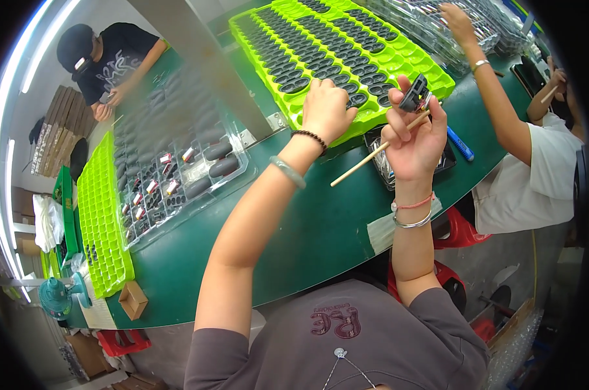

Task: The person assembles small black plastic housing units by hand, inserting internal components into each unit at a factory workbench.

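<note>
My right hand is raised over the near edge of the bright green tray. Its fingertips grip a small black plastic casing with a bit of red and yellow showing beneath it. The same hand also holds a thin wooden stick, slanting down to the left. My left hand is closed at the tray's near left edge, beside the rows of black oval shells. Its fingertips are hidden, so what they hold does not show.
A clear plastic tray with black parts and small wired pieces lies left, beyond a metal post. Near my right wrist are a dark box and a blue marker. Co-workers sit across the table and at right. A small cardboard box stands lower left.
</note>
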A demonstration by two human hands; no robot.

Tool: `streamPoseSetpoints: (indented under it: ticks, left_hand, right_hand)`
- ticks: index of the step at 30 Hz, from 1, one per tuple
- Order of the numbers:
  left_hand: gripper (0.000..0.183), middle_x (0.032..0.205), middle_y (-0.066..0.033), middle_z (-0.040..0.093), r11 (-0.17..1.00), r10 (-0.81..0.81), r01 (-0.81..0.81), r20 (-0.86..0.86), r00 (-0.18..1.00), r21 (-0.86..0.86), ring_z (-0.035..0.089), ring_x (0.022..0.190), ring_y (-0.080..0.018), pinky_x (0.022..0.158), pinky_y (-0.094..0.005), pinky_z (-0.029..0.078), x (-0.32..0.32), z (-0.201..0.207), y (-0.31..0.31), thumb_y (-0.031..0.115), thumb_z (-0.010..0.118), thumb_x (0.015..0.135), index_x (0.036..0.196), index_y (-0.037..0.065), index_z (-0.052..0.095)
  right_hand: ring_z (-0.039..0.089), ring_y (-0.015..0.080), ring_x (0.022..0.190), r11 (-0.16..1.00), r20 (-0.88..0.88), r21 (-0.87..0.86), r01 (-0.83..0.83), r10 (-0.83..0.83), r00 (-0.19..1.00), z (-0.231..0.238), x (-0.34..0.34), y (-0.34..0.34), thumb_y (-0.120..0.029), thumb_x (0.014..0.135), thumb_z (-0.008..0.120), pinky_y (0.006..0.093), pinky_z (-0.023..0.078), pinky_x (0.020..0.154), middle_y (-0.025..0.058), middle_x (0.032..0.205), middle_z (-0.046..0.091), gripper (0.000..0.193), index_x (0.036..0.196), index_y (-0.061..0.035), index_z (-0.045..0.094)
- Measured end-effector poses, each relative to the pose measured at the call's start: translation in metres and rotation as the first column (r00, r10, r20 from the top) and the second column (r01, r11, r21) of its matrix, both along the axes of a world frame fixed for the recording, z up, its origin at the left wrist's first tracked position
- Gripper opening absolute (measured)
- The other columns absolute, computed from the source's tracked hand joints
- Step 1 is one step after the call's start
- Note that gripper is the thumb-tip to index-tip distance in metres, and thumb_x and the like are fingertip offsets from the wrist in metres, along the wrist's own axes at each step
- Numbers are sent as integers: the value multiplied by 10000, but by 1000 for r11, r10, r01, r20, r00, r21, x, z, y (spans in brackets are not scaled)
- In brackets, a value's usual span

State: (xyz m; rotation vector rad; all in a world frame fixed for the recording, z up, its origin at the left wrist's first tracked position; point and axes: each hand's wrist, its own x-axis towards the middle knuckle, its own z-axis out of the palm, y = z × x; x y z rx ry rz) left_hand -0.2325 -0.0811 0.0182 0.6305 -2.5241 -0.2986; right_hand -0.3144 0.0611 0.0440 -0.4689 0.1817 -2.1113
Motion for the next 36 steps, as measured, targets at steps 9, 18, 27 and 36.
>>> streamPoseSetpoints:
  ticks: [9, 18, 27, 36]
  left_hand:
    - [102, 870, -126, 573, 972, -218, 226, -124, 968, 60, 552, 846, -311, 749, -388, 462, 43, 28, 4, 81, 628, 729, 814, 36, 595]
    - [354, 931, -84, 606, 886, 83, 5, -168, 982, 464, 609, 882, -164, 773, -286, 503, 205, 41, 48, -9, 709, 719, 1021, -6, 526]
    - [381, 1086, -94, 532, 302, 451, 473, -561, 694, 828, 581, 970, -173, 782, -352, 553, 237, 12, 61, 15, 604, 825, 1173, 19, 447]
    - [403, 1077, -103, 566, 174, 504, 578, -576, 643, 797, 605, 910, -170, 739, -299, 550, 246, 1, 57, 48, 555, 866, 1244, -23, 436]
  right_hand:
    - [265, 32, 410, 967, -88, 250, 50, -28, 996, 3, 2, -6, -287, 920, 442, 169, 211, 342, 115, 1010, 620, 359, 1098, 10, 537]
    - [257, -23, 392, 797, -510, 523, -304, 578, 637, 9, 83, -10, -214, 909, 421, 145, 201, 336, 198, 1105, 594, 385, 1134, 84, 517]
    - [232, -12, 377, 665, -318, 587, -461, 713, 625, 10, 119, -23, -198, 896, 499, 165, 175, 330, 103, 898, 657, 333, 1095, 62, 564]
    - [227, -12, 381, 608, -292, 565, -558, 780, 553, 5, 119, -37, -208, 894, 486, 156, 187, 317, 151, 1054, 629, 345, 1121, 47, 540]
